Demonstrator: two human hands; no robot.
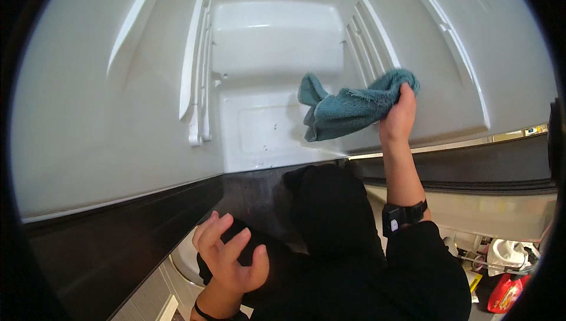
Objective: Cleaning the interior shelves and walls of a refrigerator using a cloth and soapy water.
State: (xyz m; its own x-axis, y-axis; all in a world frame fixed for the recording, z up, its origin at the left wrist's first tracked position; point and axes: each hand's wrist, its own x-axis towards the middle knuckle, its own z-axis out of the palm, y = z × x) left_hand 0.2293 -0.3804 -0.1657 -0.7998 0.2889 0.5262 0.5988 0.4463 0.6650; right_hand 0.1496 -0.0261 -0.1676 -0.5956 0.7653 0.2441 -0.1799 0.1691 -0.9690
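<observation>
My right hand [399, 115] grips a teal terry cloth [353, 109] at its right end. The cloth hangs leftward, partly bunched, in front of the right wall of a white refrigerator interior [283, 51]. Whether the cloth touches that wall I cannot tell. Low in the view, my left hand [232, 250] is raised with its fingers apart and curled, holding nothing. It is in front of my black clothing, near the dark front edge [132, 223] of the refrigerator. Small dark specks [275, 126] lie on the white floor of the compartment.
Moulded shelf rails [199, 73] run along the left wall, and ribbed rails [365, 42] along the right. A dark door panel [477, 166] stands at the right. Below it are a red package [508, 292] and a white bag [508, 254]. A round pale object [188, 257] sits at lower left.
</observation>
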